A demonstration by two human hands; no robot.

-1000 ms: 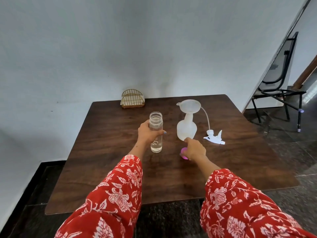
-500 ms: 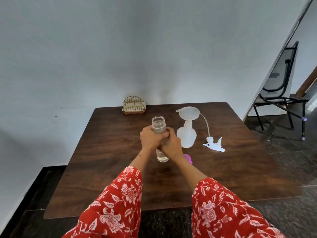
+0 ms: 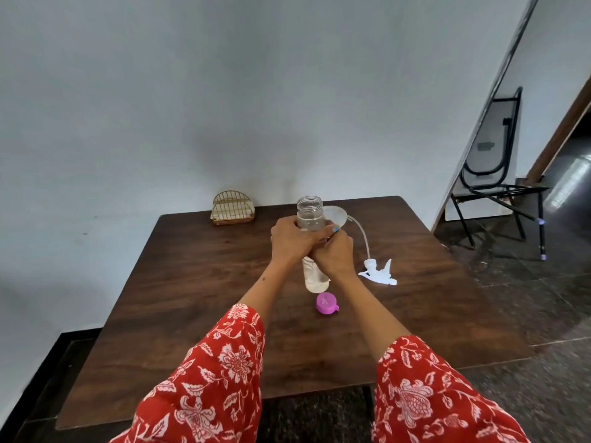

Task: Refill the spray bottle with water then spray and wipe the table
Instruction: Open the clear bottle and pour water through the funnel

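Observation:
A clear water bottle with its mouth uncapped is lifted off the dark wooden table. My left hand wraps its upper body and my right hand clasps it from the right. Its pink cap lies on the table just below the bottle. Behind the bottle, the white funnel shows partly; the spray bottle under it is hidden by my hands. The white spray head with its tube lies on the table to the right.
A gold wire napkin holder stands at the table's back edge by the wall. A black folding chair stands on the tiled floor at the right, past the table's right edge.
My right hand left the pink cap on the table and joined my left on the water bottle. The bottle has risen off the table toward the funnel.

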